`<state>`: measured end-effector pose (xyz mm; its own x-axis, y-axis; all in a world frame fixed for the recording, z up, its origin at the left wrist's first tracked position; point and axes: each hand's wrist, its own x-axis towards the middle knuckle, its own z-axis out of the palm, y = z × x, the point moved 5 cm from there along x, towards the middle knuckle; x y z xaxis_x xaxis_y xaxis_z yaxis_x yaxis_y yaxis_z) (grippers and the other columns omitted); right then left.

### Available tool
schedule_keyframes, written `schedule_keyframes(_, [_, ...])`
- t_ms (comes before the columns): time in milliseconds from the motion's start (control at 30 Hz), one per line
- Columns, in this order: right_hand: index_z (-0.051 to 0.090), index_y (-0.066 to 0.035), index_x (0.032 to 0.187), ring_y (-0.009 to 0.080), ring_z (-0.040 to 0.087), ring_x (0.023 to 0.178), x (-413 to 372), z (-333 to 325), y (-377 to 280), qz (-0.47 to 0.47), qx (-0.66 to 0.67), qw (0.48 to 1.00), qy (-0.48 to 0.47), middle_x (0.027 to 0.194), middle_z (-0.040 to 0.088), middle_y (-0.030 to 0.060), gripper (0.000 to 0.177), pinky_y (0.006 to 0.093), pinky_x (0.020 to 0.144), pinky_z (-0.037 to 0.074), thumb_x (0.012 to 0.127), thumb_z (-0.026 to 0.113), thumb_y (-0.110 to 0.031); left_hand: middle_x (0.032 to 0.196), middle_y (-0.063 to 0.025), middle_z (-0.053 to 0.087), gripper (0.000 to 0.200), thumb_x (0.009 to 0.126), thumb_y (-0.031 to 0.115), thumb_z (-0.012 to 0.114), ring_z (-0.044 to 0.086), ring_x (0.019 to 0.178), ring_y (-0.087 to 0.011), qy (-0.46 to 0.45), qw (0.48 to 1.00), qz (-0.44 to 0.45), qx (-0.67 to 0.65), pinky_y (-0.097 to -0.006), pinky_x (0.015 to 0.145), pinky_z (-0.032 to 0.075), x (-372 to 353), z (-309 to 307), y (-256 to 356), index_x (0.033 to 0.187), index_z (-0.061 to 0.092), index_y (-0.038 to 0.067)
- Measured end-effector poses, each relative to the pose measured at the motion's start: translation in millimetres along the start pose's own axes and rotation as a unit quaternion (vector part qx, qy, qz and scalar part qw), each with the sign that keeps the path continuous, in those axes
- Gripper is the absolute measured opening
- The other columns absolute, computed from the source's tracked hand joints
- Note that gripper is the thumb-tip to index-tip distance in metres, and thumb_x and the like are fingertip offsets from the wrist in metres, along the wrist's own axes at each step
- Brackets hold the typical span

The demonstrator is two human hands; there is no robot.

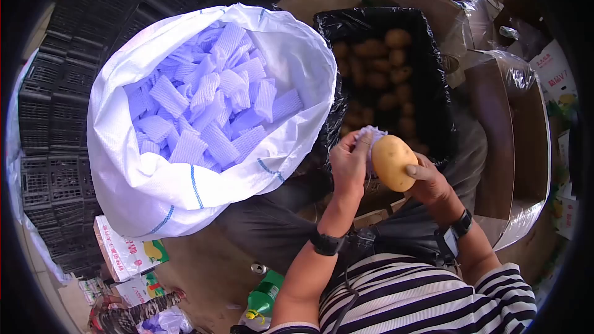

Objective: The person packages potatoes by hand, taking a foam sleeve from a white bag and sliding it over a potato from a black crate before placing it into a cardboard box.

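A large pale-yellow potato point(393, 164) is in front of me, gripped by my right hand point(429, 180), whose thumb presses on its lower right side. My left hand point(348, 162) is closed on a purple foam net sleeve point(372, 133), pinched at the potato's left edge. How far the sleeve reaches around the potato is partly hidden by the left fingers. To my left stands a big white woven sack point(158, 188) full of similar foam sleeves point(204, 96). Beyond my hands is a crate lined with black plastic point(447, 117), holding many potatoes point(396, 74).
An open cardboard box point(500, 136) stands at the right, with printed cartons point(550, 74) beyond it. Stacked black crates point(65, 108) line the left side. On the floor lie a green bottle point(265, 295), a can point(258, 268) and a flattened printed box point(127, 250).
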<state>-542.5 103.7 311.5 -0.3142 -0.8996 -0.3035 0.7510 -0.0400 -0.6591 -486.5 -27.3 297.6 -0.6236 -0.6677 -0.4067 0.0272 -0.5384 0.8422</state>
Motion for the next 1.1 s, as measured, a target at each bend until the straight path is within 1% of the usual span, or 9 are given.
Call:
schedule_keyframes(267, [0.042, -0.001, 0.126, 0.0236, 0.049, 0.115, -71, -61, -36, -0.279, -0.006, 0.918, 0.282, 0.125, 0.05, 0.0122, 0.043, 0.0337, 0.096, 0.041, 0.093, 0.043, -0.029, 0.057, -0.003, 0.053, 0.035, 0.077, 0.016, 0.066, 0.053, 0.047, -0.0192, -0.231, 0.669, 0.539, 0.457, -0.0334, 0.046, 0.042, -89, 86, 26, 0.111, 0.06, 0.01])
schedule_keyframes(367, [0.038, 0.0, 0.128, 0.0284, 0.048, 0.114, -161, -142, -96, -0.436, 0.052, 0.807, 0.394, 0.128, 0.045, 0.0155, 0.044, 0.0404, 0.093, 0.045, 0.094, 0.042, -0.028, 0.094, -0.011, 0.06, 0.037, 0.079, 0.007, 0.059, 0.056, 0.085, -0.0295, -0.11, 0.647, 0.452, 0.604, -0.0389, 0.075, 0.046, -5, 31, 67, 0.116, 0.055, 0.011])
schedule_keyframes(400, [0.035, 0.009, 0.126, 0.0273, 0.05, 0.108, -190, -192, -117, -0.4, 0.178, 0.893, 0.103, 0.121, 0.047, 0.0191, 0.045, 0.0356, 0.083, 0.051, 0.092, 0.043, -0.019, 0.12, -0.0105, 0.051, 0.04, 0.078, 0.004, 0.055, 0.05, 0.101, -0.0334, -0.036, 0.516, 0.438, 0.736, -0.0418, 0.085, 0.042, 34, -6, 75, 0.117, 0.055, 0.012])
schedule_keyframes(467, [0.036, 0.01, 0.124, 0.0261, 0.052, 0.104, -224, -248, -138, -0.359, 0.341, 0.841, 0.219, 0.116, 0.05, 0.0183, 0.042, 0.0339, 0.08, 0.051, 0.093, 0.041, -0.017, 0.137, -0.0051, 0.036, 0.046, 0.078, 0.002, 0.047, 0.04, 0.114, -0.0416, -0.022, 0.362, 0.303, 0.881, -0.0486, 0.091, 0.039, 87, -66, 92, 0.121, 0.052, 0.017])
schedule_keyframes(600, [0.04, 0.003, 0.126, 0.0208, 0.054, 0.104, -84, -143, -137, -0.319, -0.174, 0.866, 0.343, 0.117, 0.052, 0.0154, 0.039, 0.0292, 0.086, 0.047, 0.096, 0.038, -0.021, 0.131, -0.0054, 0.043, 0.043, 0.074, -0.002, 0.05, 0.046, 0.107, -0.0358, -0.105, 0.4, 0.239, 0.878, -0.0442, 0.089, 0.041, 143, -127, 91, 0.114, 0.057, 0.013])
schedule_keyframes(667, [0.048, -0.004, 0.123, 0.0155, 0.057, 0.095, 18, -142, -101, -0.038, -0.166, 0.954, 0.247, 0.111, 0.057, 0.0097, 0.037, 0.0281, 0.081, 0.047, 0.092, 0.051, -0.024, 0.112, -0.0096, 0.056, 0.032, 0.075, 0.001, 0.053, 0.052, 0.096, -0.0316, -0.153, 0.447, 0.23, 0.851, -0.038, 0.087, 0.043, 149, -131, 88, 0.104, 0.062, 0.007])
schedule_keyframes(900, [0.058, -0.002, 0.105, 0.0307, 0.06, 0.088, 260, -207, 98, 0.178, -0.811, 0.544, -0.122, 0.098, 0.062, 0.017, 0.041, 0.0366, 0.077, 0.048, 0.073, 0.068, -0.025, 0.112, -0.0123, 0.055, 0.033, 0.072, 0.005, 0.065, 0.054, 0.094, -0.0285, -0.119, 0.596, 0.222, 0.763, -0.0343, 0.081, 0.044, 135, -131, 109, 0.104, 0.061, 0.003])
schedule_keyframes(1000, [0.06, -0.005, 0.104, 0.0296, 0.06, 0.089, 278, -219, 153, -0.068, -0.734, 0.676, -0.007, 0.098, 0.062, 0.0165, 0.043, 0.037, 0.077, 0.049, 0.068, 0.071, -0.025, 0.107, -0.0114, 0.056, 0.033, 0.073, 0.004, 0.064, 0.053, 0.096, -0.027, -0.077, 0.666, 0.208, 0.712, -0.0333, 0.078, 0.044, 127, -128, 113, 0.105, 0.061, 0.004])
schedule_keyframes(1100, [0.061, -0.005, 0.103, 0.0241, 0.06, 0.086, 264, -201, 109, 0.136, -0.699, 0.702, 0.013, 0.097, 0.063, 0.0142, 0.045, 0.0352, 0.077, 0.049, 0.065, 0.073, -0.025, 0.107, -0.0088, 0.056, 0.034, 0.072, 0.001, 0.065, 0.054, 0.092, -0.0232, -0.04, 0.688, 0.222, 0.69, -0.0308, 0.075, 0.044, 118, -110, 121, 0.105, 0.062, 0.007])
